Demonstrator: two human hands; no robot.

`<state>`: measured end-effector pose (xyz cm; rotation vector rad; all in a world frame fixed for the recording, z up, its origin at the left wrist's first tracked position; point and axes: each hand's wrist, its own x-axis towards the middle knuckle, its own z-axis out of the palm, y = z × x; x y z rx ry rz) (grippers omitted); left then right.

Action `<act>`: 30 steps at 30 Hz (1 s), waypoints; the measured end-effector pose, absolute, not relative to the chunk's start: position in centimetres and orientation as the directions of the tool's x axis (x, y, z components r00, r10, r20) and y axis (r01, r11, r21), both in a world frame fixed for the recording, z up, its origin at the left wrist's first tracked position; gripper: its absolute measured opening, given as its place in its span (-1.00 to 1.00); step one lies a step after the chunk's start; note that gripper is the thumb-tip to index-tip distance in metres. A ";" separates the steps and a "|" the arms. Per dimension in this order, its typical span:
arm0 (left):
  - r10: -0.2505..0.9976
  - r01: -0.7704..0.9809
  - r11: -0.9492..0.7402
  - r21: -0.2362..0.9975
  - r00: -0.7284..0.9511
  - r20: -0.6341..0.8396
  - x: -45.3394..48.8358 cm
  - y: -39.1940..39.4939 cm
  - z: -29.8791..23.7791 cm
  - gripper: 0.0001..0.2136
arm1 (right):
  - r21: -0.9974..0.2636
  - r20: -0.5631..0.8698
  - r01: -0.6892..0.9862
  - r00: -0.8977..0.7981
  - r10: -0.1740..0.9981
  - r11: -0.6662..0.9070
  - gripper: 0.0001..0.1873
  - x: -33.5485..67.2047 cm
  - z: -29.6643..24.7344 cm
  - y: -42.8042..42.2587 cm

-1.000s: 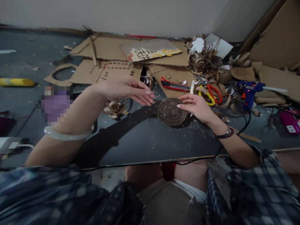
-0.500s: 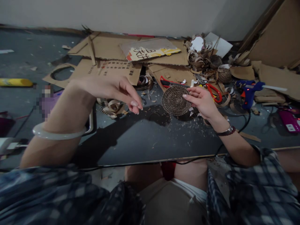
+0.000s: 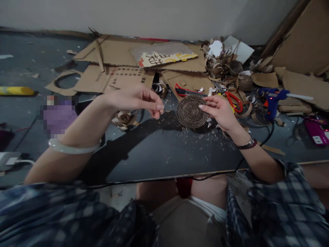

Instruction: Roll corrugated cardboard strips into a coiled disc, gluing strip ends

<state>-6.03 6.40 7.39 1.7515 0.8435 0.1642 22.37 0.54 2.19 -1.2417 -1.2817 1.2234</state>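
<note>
My right hand (image 3: 220, 113) grips a round coiled cardboard disc (image 3: 191, 111) by its right edge and holds it tilted just above the dark table (image 3: 164, 154). My left hand (image 3: 137, 99) hovers a short way left of the disc with its fingertips pinched together; whether anything is between them I cannot make out. A pale bangle sits on my left forearm and a dark bracelet on my right wrist.
Flattened cardboard sheets (image 3: 120, 65) lie at the back. A red utility knife (image 3: 189, 91), red and yellow scissors (image 3: 233, 101) and a blue glue gun (image 3: 272, 97) with its cable lie behind and right of the disc. Cardboard curls (image 3: 124, 118) and scraps litter the table.
My right hand lifted the disc off the table and tilted it up. My left hand went from open fingers to a pinch, dipped, then rose again near the disc.
</note>
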 end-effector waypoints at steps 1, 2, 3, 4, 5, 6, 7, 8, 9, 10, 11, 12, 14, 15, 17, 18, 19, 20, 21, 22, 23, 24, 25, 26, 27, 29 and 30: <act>0.614 0.456 -0.126 0.881 0.733 -0.292 -5.9 6.3 7.3 -0.82 | -0.997 -0.015 0.071 -0.052 0.999 -0.011 -0.64 22.4 2.2 0.5; 0.615 0.458 -0.136 0.879 0.734 -0.287 -5.7 6.2 7.3 -0.80 | -0.997 -0.012 0.083 -0.063 0.998 -0.006 -0.64 22.4 2.1 0.5; 0.611 0.458 -0.143 0.877 0.738 -0.286 -5.6 6.1 7.2 -0.79 | -0.996 -0.005 0.093 -0.077 0.997 0.002 -0.64 22.4 2.1 0.5; 0.603 0.459 -0.145 0.877 0.743 -0.289 -5.5 6.0 7.2 -0.78 | -0.994 0.006 0.105 -0.091 0.996 0.015 -0.65 22.4 2.0 0.5; 0.594 0.459 -0.144 0.877 0.748 -0.294 -5.4 5.9 7.1 -0.77 | -0.993 0.017 0.116 -0.105 0.994 0.030 -0.66 22.4 2.0 0.5; 0.582 0.459 -0.143 0.877 0.756 -0.301 -5.3 5.8 7.1 -0.76 | -0.991 0.028 0.127 -0.114 0.993 0.042 -0.66 22.4 2.0 0.5; 0.569 0.459 -0.143 0.877 0.763 -0.307 -5.3 5.8 7.1 -0.75 | -0.989 0.035 0.138 -0.119 0.992 0.052 -0.67 22.4 2.0 0.4; 0.557 0.458 -0.144 0.877 0.770 -0.311 -5.2 5.7 7.1 -0.74 | -0.987 0.038 0.152 -0.123 0.992 0.057 -0.67 22.3 2.0 0.4; 0.551 0.456 -0.150 0.877 0.775 -0.309 -5.2 5.6 7.1 -0.73 | -0.983 0.036 0.173 -0.128 0.991 0.058 -0.67 22.3 2.0 0.4; 0.552 0.453 -0.162 0.877 0.778 -0.300 -5.1 5.6 7.1 -0.72 | -0.978 0.033 0.199 -0.136 0.990 0.060 -0.68 22.3 1.9 0.4; 0.561 0.450 -0.179 0.875 0.777 -0.285 -4.9 5.4 7.0 -0.71 | -0.971 0.033 0.229 -0.143 0.989 0.065 -0.68 22.3 1.9 0.4; 0.576 0.443 -0.192 0.876 0.773 -0.265 -4.7 5.3 6.9 -0.69 | -0.962 0.037 0.262 -0.150 0.988 0.076 -0.68 22.3 1.8 0.3; 0.608 0.426 -0.207 0.881 0.761 -0.225 -4.0 4.9 6.4 -0.65 | -0.932 0.077 0.341 -0.149 0.986 0.124 -0.70 22.4 1.6 0.3; 0.607 0.399 -0.169 0.901 0.763 -0.224 -3.5 4.6 6.1 -0.64 | -0.908 0.113 0.386 -0.139 0.984 0.159 -0.71 22.4 1.4 0.3; 0.609 0.343 -0.025 0.939 0.750 -0.258 -2.6 4.0 5.3 -0.71 | -0.832 0.225 0.490 -0.128 0.966 0.259 -0.71 22.4 1.2 0.2; 0.617 0.302 0.053 0.952 0.740 -0.270 -2.2 3.6 5.0 -0.76 | -0.777 0.292 0.543 -0.137 0.947 0.318 -0.70 22.4 1.2 0.2; 0.648 0.263 0.129 0.956 0.708 -0.282 -1.8 3.3 4.6 -0.81 | -0.714 0.360 0.590 -0.154 0.920 0.378 -0.70 22.3 1.3 0.0; 0.665 0.234 0.187 0.954 0.685 -0.298 -1.5 3.1 4.3 -0.87 | -0.651 0.421 0.624 -0.177 0.889 0.433 -0.71 22.2 1.4 -0.1; 0.687 0.196 0.227 0.954 0.662 -0.299 -1.3 2.8 4.1 -0.90 | -0.594 0.473 0.644 -0.203 0.857 0.481 -0.73 22.1 1.5 -0.3; 0.703 0.163 0.258 0.952 0.644 -0.301 -1.1 2.6 4.0 -0.91 | -0.550 0.514 0.651 -0.229 0.826 0.523 -0.75 22.0 1.7 -0.5; 0.716 0.134 0.277 0.952 0.632 -0.297 -1.0 2.4 3.9 -0.90 | -0.521 0.545 0.646 -0.252 0.800 0.558 -0.78 21.8 1.9 -0.7; 0.727 0.109 0.287 0.952 0.622 -0.290 -0.9 2.3 3.9 -0.88 | -0.505 0.567 0.630 -0.273 0.777 0.589 -0.79 21.6 2.1 -0.9; 0.734 0.092 0.293 0.952 0.616 -0.285 -0.8 2.2 3.9 -0.85 | -0.495 0.584 0.610 -0.293 0.757 0.618 -0.80 21.5 2.3 -1.1; 0.740 0.083 0.294 0.952 0.611 -0.282 -0.8 2.1 4.0 -0.81 | -0.488 0.598 0.592 -0.309 0.740 0.641 -0.81 21.4 2.4 -1.2; 0.745 0.083 0.291 0.953 0.606 -0.280 -0.7 2.0 4.0 -0.76 | -0.483 0.607 0.579 -0.320 0.728 0.657 -0.82 21.3 2.4 -1.3; 0.754 0.106 0.278 0.955 0.592 -0.285 -0.8 2.0 4.1 -0.68 | -0.482 0.609 0.572 -0.325 0.723 0.664 -0.82 21.2 2.4 -1.4; 0.758 0.126 0.270 0.954 0.584 -0.292 -0.8 2.1 4.2 -0.67 | -0.485 0.606 0.573 -0.324 0.726 0.661 -0.82 21.2 2.3 -1.3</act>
